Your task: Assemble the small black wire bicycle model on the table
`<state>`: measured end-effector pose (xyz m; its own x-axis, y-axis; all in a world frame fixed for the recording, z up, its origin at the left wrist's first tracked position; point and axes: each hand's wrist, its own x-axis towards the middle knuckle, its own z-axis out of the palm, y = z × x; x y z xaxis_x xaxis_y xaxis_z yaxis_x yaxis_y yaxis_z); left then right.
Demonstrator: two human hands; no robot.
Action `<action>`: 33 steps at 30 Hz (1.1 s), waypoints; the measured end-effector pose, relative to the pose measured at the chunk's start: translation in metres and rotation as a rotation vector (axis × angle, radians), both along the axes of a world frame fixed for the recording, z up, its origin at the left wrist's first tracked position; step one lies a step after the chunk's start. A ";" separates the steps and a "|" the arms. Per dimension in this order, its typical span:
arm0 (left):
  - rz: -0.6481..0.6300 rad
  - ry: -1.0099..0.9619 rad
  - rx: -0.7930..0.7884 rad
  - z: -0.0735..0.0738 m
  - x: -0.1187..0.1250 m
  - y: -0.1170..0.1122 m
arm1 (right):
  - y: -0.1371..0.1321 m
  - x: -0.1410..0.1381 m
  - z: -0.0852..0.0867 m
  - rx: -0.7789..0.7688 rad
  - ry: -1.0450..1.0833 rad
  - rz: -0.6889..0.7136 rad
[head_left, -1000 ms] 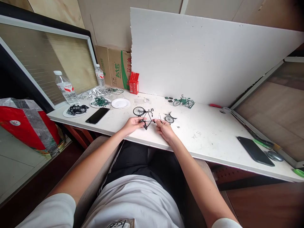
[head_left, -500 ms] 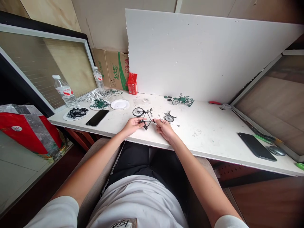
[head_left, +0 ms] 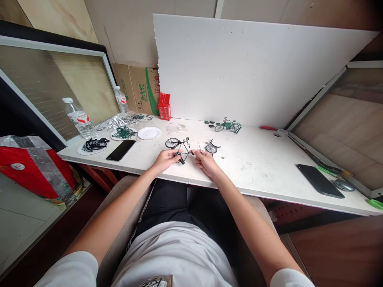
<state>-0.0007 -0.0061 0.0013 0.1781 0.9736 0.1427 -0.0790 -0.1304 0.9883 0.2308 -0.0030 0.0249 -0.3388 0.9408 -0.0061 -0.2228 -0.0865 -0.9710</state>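
Observation:
A small black model bicycle (head_left: 179, 146) with only its front wheel fitted lies near the front edge of the white table (head_left: 263, 167). My left hand (head_left: 166, 158) is closed on the lower part of its frame. My right hand (head_left: 206, 161) pinches the rear end of the frame, with a thin rod sticking up beside its fingers. A loose black wheel with a mudguard (head_left: 212, 148) lies just beyond my right hand. A finished green model bicycle (head_left: 227, 126) stands further back.
To the left lie a black phone (head_left: 120, 150), paper plates with black parts (head_left: 94, 145) and green parts (head_left: 123, 132), an empty plate (head_left: 149, 132) and two water bottles (head_left: 78, 118). A second phone (head_left: 320, 180) and a mouse (head_left: 344, 184) lie at the right. A white foam board (head_left: 254, 67) stands behind.
Both hands keep their hold on the black bicycle frame. The view has shifted slightly, so everything sits a little further left and lower in the picture.

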 end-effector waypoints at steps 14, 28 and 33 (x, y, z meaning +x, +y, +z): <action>0.000 0.014 0.023 0.003 0.000 -0.002 | 0.000 0.000 -0.002 0.028 -0.011 -0.019; 0.043 0.011 0.069 -0.008 0.004 0.002 | -0.002 -0.002 0.002 0.010 -0.057 -0.037; 0.053 0.009 0.078 -0.013 0.006 0.004 | -0.003 -0.002 0.002 0.029 -0.084 -0.034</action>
